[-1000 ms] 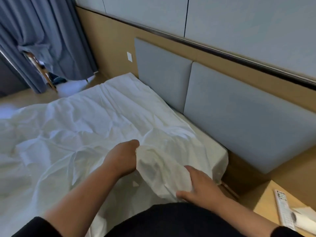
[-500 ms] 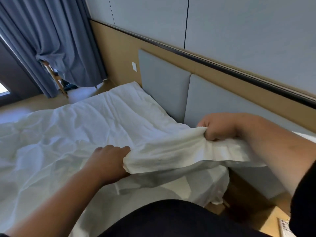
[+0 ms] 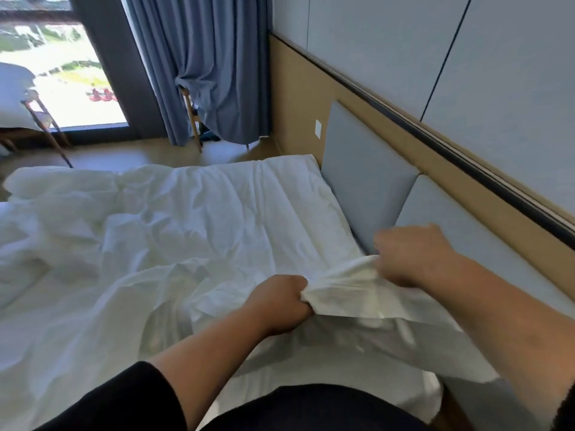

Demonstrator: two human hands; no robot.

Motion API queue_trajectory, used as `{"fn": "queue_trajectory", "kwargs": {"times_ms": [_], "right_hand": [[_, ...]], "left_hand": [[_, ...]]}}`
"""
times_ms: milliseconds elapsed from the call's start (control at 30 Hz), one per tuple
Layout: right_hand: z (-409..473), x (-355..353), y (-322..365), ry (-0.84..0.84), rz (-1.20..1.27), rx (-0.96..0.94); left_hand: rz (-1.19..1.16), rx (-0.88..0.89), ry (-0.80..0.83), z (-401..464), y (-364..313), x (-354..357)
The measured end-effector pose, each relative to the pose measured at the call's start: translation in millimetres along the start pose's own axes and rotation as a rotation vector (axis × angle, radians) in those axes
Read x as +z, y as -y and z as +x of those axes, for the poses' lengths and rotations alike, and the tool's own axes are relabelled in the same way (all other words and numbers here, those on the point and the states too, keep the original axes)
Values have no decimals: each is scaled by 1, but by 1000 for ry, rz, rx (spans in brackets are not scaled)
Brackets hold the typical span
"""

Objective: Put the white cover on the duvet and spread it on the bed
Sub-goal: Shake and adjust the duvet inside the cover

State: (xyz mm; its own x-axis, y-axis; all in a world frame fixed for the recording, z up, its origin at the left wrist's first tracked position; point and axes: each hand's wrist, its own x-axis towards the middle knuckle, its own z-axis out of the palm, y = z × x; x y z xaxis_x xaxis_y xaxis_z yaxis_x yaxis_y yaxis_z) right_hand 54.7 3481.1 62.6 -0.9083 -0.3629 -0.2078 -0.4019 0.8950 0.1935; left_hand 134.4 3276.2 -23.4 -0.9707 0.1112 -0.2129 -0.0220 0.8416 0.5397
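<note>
The white duvet in its cover (image 3: 174, 244) lies rumpled across the bed, reaching the grey headboard. My left hand (image 3: 281, 304) grips a bunched fold of the white cover near the bed's near corner. My right hand (image 3: 410, 255) grips the same stretch of cover a little farther right, close to the headboard. The fabric between the two hands (image 3: 345, 293) is lifted off the bed and pulled taut, with a loose flap hanging toward me below it.
Grey padded headboard panels (image 3: 364, 188) line the wall on the right. Blue curtains (image 3: 211, 66) hang by a window (image 3: 59, 70) at the far side, with a wooden chair (image 3: 193, 119) under them. Another wooden stand (image 3: 46, 132) is at far left.
My right hand has dropped lower and closer to my left hand, still gripping the cover. The view has lifted and turned toward the window.
</note>
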Motion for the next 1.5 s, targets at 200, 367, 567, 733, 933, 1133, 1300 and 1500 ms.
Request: {"fn": "queue_trajectory", "kwargs": {"times_ms": [200,367,567,733,933,1133,1300,1500], "right_hand": [[-22,63,100,-261,301,-417],[3,45,113,-181,300,-466],[-4,-13,101,-25,133,-437],[-39,-49,87,-65,16,-399],[-55,-53,58,-360,-18,-438],[-23,-34,39,-187,-86,-156],[33,2,82,-267,-49,47],[8,38,236,-158,334,-488]], "left_hand": [[-530,-159,67,-13,8,-42],[-301,-19,131,-38,52,-59],[268,40,-91,-54,137,-41],[155,71,-166,-49,173,-54],[519,189,-41,-24,165,-84],[165,105,159,-33,143,-90],[-133,15,271,-59,147,-98],[-297,-48,225,-69,161,-91]]}}
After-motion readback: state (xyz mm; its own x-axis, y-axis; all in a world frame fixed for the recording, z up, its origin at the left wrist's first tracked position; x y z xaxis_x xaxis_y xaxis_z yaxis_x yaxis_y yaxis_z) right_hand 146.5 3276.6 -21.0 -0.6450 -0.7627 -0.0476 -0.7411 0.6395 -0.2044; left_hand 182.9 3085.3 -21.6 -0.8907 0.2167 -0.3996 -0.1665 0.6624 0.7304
